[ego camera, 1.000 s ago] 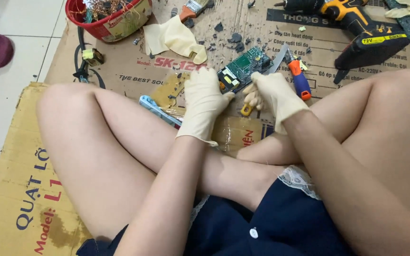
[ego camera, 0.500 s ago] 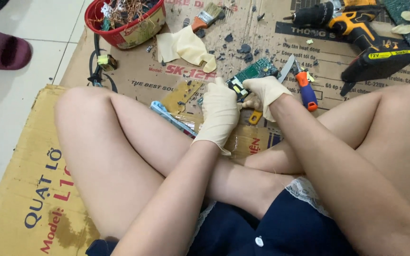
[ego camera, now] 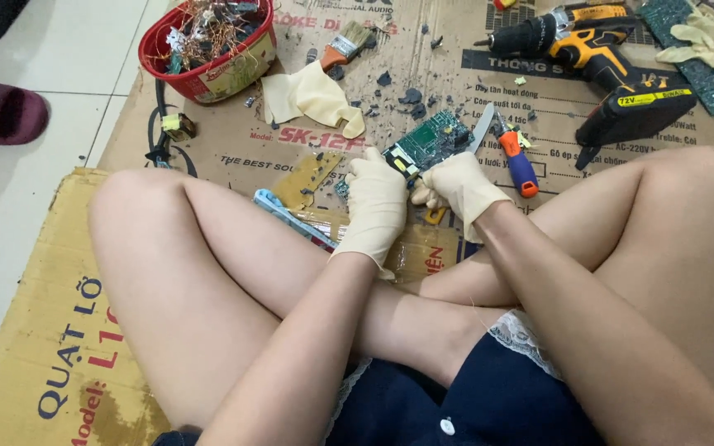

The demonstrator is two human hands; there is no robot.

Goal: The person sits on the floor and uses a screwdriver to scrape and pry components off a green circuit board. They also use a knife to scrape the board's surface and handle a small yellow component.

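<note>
Centre frame, just above the crossed legs: the gloved left hand (ego camera: 376,206) clamps the green circuit board (ego camera: 428,142) at its near edge, while the right hand (ego camera: 461,183) closes round a yellow-handled tool (ego camera: 434,213). Stripping looks underway; next calls for a steady grip and careful prying.

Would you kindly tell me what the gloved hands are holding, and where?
Both hold the green circuit board by its near end: left hand and right hand side by side.
</note>
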